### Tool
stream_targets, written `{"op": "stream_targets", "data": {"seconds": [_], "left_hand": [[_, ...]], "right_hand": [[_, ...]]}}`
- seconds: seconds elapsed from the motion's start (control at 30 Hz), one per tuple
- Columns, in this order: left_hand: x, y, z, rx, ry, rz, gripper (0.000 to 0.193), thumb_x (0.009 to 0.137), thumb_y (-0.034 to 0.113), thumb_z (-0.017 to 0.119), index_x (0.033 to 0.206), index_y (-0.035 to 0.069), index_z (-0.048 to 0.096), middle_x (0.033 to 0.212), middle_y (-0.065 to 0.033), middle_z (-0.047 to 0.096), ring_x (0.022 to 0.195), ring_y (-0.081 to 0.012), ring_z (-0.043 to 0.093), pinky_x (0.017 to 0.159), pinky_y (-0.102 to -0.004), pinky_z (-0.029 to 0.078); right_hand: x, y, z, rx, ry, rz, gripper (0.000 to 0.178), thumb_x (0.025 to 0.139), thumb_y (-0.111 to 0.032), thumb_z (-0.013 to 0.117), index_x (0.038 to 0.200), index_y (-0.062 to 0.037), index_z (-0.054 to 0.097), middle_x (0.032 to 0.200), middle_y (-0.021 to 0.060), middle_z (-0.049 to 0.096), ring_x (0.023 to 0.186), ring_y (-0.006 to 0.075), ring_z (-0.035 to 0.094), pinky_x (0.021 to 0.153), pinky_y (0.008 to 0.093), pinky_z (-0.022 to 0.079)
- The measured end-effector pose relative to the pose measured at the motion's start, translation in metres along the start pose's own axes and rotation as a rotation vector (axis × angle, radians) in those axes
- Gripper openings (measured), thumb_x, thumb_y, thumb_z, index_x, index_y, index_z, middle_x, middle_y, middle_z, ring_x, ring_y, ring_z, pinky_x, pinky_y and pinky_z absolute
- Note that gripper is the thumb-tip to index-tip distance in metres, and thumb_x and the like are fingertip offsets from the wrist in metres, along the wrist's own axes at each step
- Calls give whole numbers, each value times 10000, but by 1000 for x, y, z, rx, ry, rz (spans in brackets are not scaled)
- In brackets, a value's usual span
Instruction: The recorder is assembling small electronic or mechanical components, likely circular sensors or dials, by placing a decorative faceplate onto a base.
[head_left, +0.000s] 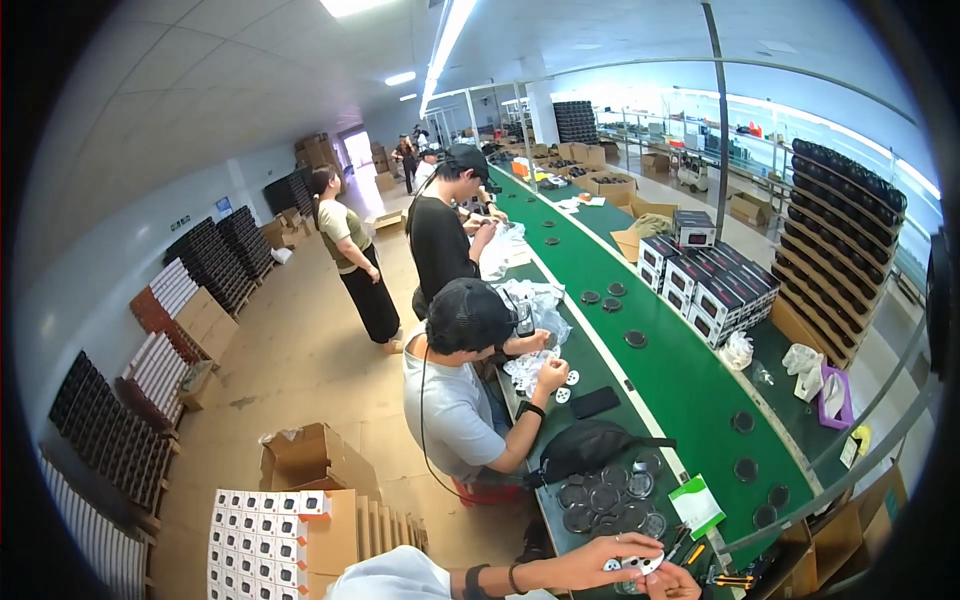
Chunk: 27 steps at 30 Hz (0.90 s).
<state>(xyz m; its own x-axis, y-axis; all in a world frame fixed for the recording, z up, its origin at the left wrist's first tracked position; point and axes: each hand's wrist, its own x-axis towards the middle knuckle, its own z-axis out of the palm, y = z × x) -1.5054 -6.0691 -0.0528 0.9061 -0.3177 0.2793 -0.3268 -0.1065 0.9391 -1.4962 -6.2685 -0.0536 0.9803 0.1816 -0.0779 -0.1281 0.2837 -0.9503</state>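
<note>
Gripping one white disc (650, 564), both hands at the near end of the bench (612, 368): left hand (602, 560) closed on its upper edge, right hand (674, 582) pinching its right side. From where I stand, four black lids (742, 421) sit on the belt's (690, 400) near stretch. One green-and-white packet (697, 504) lies just beyond; one bag (590, 448), one phone (595, 402) farther up. Heaped lids (603, 497) overlap, uncountable.

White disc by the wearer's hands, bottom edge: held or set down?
Held. The left hand and right hand both have fingers on the white disc, one from either side.
</note>
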Motion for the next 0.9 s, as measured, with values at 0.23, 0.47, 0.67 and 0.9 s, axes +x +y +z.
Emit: {"op": "stream_targets", "data": {"seconds": [0.23,0.47,0.67,0.9], "left_hand": [[0,-15,-2,54,-41,-21,417,999,120,591,1408,54,542,1444,-158,493,1329,-328,503,1079,-412,428],[0,0,10,132,36,16,295,947,227,691,1180,46,685,1243,-179,592,1049,-322,639,899,-409,524],[1,4,-1,370,-94,61,304,950,215,683,1189,28,686,1142,-166,637,977,-324,654,818,-396,525],[-9,-13,0,199,-158,-47,251,967,210,660,1120,18,712,993,-153,691,892,-301,689,759,-367,544]], "right_hand": [[3,-1,7,-119,25,-28,196,862,9,751,1049,38,700,895,82,716,758,110,659,680,225,522],[-2,30,-9,54,30,-54,372,849,36,754,1142,-38,538,866,59,651,761,125,609,719,261,515],[-7,26,-12,-28,5,-43,380,837,2,787,1067,-66,492,825,13,579,746,89,538,690,245,472],[-17,33,-5,-127,-14,-108,340,840,-10,787,1036,-62,513,852,28,613,761,78,554,686,236,463]]}}
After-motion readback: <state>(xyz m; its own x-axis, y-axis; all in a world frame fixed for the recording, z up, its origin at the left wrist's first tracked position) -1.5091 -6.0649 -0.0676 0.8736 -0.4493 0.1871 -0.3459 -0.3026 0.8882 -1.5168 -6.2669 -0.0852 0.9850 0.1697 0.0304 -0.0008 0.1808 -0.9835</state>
